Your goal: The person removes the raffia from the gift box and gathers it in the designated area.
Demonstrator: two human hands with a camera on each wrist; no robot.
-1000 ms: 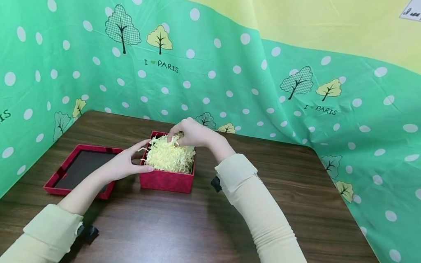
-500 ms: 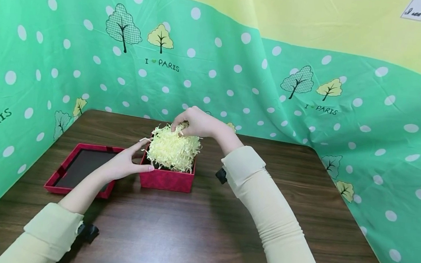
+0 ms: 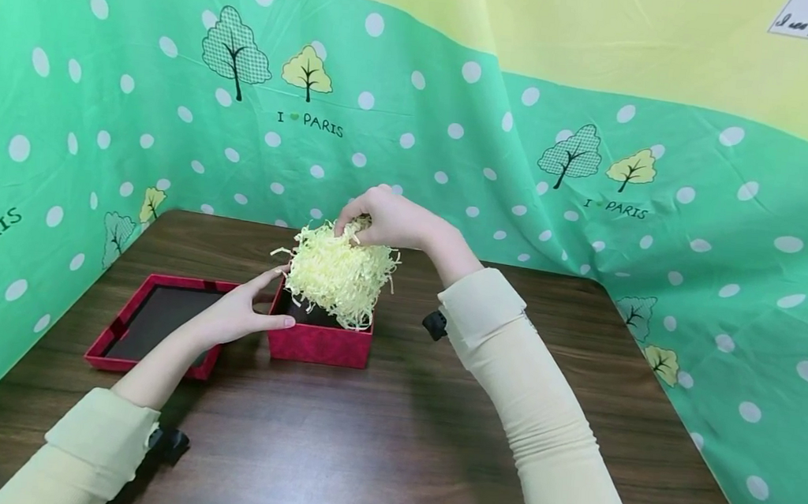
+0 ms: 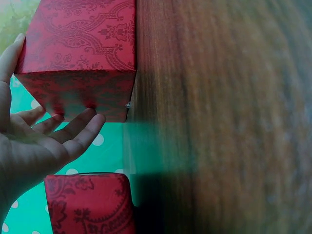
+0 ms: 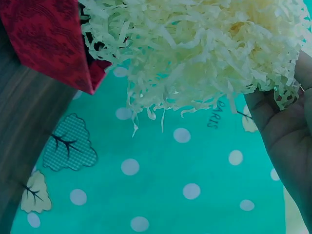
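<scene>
My right hand (image 3: 399,221) pinches a bundle of pale yellow shredded paper (image 3: 341,275) from above. The bundle hangs over a red patterned box (image 3: 320,346), its lower strands overlapping the rim. In the right wrist view the shredded paper (image 5: 204,53) spreads from the fingers across the top, beside the red box wall (image 5: 48,44). My left hand (image 3: 238,318) spans the box's left side, thumb at the near corner and fingers extended. In the left wrist view the left hand's (image 4: 44,141) fingertips touch the side wall of the box (image 4: 83,39). Part of the dark box interior shows.
A red-rimmed lid (image 3: 149,323) with a dark inside lies upturned left of the box, partly behind the left forearm. Both stand on a brown wood-grain table (image 3: 331,452). Green and yellow printed cloth (image 3: 443,113) hangs around the back and sides.
The right hand has risen and moved slightly right, lifting the shredded paper up out of the box, so more of the dark interior shows. The left hand has stayed at the box's side.
</scene>
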